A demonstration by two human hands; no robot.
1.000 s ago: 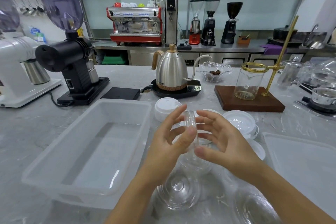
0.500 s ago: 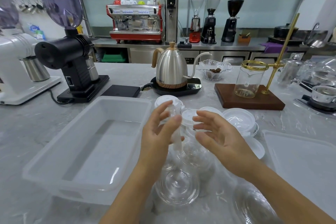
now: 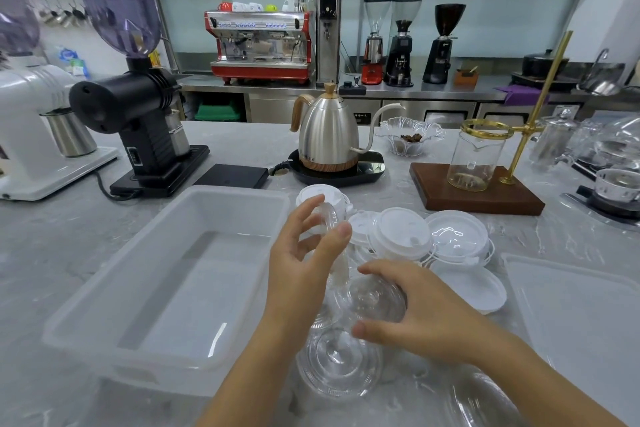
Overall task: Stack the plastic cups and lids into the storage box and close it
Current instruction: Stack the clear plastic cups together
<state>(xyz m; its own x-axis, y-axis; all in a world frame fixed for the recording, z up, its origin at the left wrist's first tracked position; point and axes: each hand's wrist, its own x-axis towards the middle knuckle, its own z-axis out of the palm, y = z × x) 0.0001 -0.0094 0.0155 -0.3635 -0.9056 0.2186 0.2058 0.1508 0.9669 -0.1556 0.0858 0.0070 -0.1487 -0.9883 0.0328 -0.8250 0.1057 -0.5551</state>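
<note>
The empty translucent storage box (image 3: 104, 291) lies on the counter at the left. Its flat box lid (image 3: 575, 308) rests at the right. My left hand (image 3: 301, 267) is just right of the box and pinches a clear plastic lid (image 3: 329, 220) held on edge. Lower and to the right, my right hand (image 3: 419, 312) curls over a clear dome lid (image 3: 372, 300) on the counter. Another clear dome lid (image 3: 339, 366) lies below it. White cup lids (image 3: 401, 232) and a clear-topped stack (image 3: 457, 236) sit behind my hands.
A steel kettle (image 3: 327, 135) on its black base stands behind the lids, with a black scale (image 3: 230, 175) to its left. A black grinder (image 3: 138, 121) is at the far left, and a wooden stand (image 3: 478, 196) with a glass beaker at the far right.
My right hand has let go of the upright clear lid and dropped down onto a clear dome lid on the counter. My left hand keeps the upright lid, shifted slightly left.
</note>
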